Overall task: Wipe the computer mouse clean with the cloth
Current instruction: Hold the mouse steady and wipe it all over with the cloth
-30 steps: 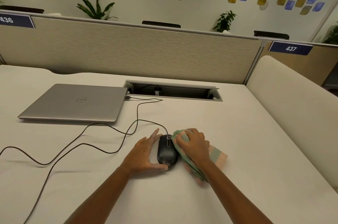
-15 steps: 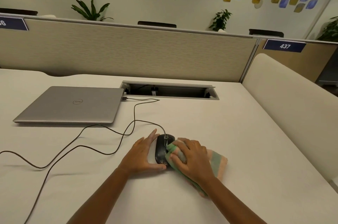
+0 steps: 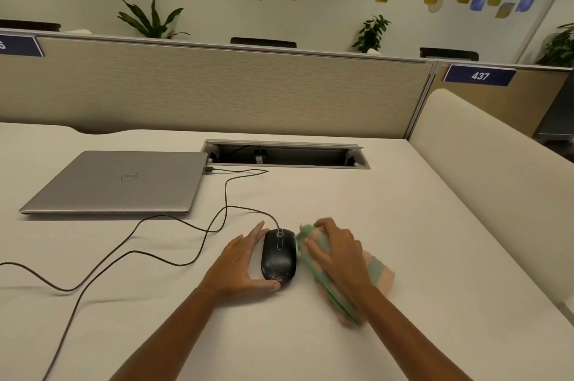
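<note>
A black wired computer mouse [image 3: 278,253] lies on the white desk [image 3: 419,225], with pale specks on its near end. My left hand [image 3: 240,262] cups its left side, thumb under the near end and fingers along the far left. My right hand [image 3: 337,251] grips a folded green and pink cloth [image 3: 377,270] just right of the mouse. The cloth's green edge sits close to the mouse's right side, slightly blurred. The whole top of the mouse is uncovered.
The mouse's black cable [image 3: 174,225] loops left across the desk to a shut silver laptop [image 3: 121,181]. A cable trough [image 3: 285,153] opens in the desk behind. A fabric partition [image 3: 217,88] stands at the back and a padded divider [image 3: 497,169] on the right.
My right hand has slid the cloth off the top of the mouse to its right side. The mouse's top is now bare. My left hand has stayed on the mouse.
</note>
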